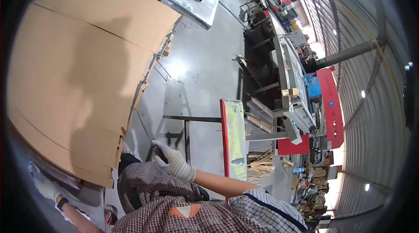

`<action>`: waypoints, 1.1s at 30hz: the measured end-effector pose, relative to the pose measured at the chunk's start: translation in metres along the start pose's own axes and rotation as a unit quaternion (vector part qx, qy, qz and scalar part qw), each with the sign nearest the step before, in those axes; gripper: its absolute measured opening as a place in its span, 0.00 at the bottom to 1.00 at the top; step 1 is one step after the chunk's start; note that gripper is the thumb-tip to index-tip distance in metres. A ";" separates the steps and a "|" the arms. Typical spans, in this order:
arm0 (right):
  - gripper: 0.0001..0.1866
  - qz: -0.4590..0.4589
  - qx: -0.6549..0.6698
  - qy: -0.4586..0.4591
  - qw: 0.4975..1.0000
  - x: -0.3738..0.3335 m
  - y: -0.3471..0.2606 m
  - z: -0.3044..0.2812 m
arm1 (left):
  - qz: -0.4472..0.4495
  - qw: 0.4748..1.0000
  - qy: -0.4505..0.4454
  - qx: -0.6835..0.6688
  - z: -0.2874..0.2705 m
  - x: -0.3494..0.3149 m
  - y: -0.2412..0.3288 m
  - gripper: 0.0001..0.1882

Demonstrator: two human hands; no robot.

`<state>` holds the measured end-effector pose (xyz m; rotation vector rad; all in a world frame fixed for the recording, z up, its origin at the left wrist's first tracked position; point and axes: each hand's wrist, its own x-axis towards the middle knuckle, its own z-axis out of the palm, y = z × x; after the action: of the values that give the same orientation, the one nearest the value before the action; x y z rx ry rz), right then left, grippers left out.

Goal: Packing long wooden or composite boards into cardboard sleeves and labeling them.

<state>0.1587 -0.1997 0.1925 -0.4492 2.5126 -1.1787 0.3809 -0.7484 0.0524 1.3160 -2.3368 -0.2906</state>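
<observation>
A large sheet of brown cardboard (52,71) fills the left side, with creases across it and a ragged right edge. Beside its lower left edge is my left hand (45,187), in a pale knitted glove with a dark band at the wrist. Its fingers stretch forward along the edge, and nothing shows in them. My right hand (178,165), in a striped white glove, is bent in front of my lap, apart from the cardboard. A small dark thing shows between its thumb and fingers, too little to name.
A stand with a red-edged, yellowish top (235,141) stands on the grey floor (198,63) to my right. Beyond it runs a long workbench (290,67) with red panels (329,108). Thin wooden strips (260,166) lie below, near stacked boxes (316,180). Another table (209,8) is at the top.
</observation>
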 end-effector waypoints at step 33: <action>0.26 -0.388 -0.430 -0.024 0.815 -0.036 -0.289 0.460 | -0.153 0.955 -0.116 -0.225 -0.286 -0.244 -0.409 0.19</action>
<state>0.4253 -0.6717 0.1460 -1.8154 2.7410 -0.0601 0.9360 -0.7469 0.0797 1.4558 -2.0545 -1.0596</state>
